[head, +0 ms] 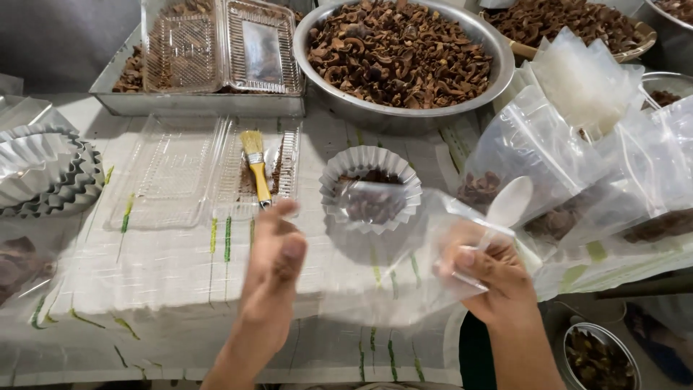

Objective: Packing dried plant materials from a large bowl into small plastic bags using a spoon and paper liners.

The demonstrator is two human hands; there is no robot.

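Plastic bag | beside fluted cup | brush behind | contents blurry

**Bag and spoon in hand**

The clear bag hangs limp and crumpled over the table edge, held at its right side. 1 white plastic spoon tilts up to the right, bowl uppermost, handle pinched against the bag. Bag looks empty, though its film is blurred.

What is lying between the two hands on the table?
In the head view, a clear plastic bag, held by the right hand, spreads toward the left hand.
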